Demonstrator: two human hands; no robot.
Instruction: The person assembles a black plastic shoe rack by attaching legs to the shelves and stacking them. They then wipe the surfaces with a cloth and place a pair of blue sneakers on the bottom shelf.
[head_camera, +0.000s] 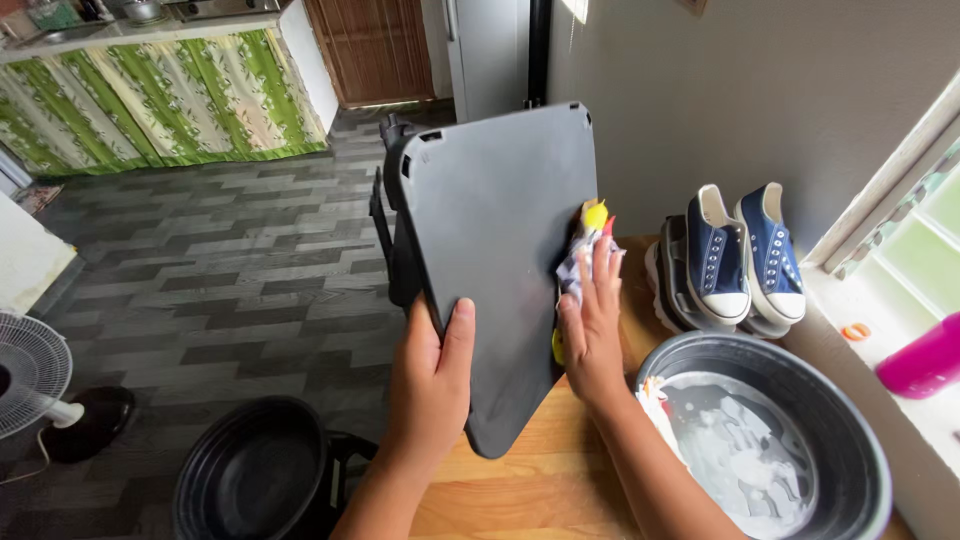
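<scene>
My left hand (432, 375) grips the lower edge of a dark grey plastic board (490, 230), holding it upright and tilted over the wooden table (520, 460). At the board's right edge, my right hand (592, 320) presses a crumpled cloth (585, 250) with white, yellow and red patches against it. The back of the board is hidden.
A dark basin (860, 440) of soapy water stands on the table at right. A pair of navy sneakers (745, 250) rests by the wall on other shoes. A pink bottle (920, 360) lies on the windowsill. On the floor stand a black tub (250, 470) and a white fan (30, 375).
</scene>
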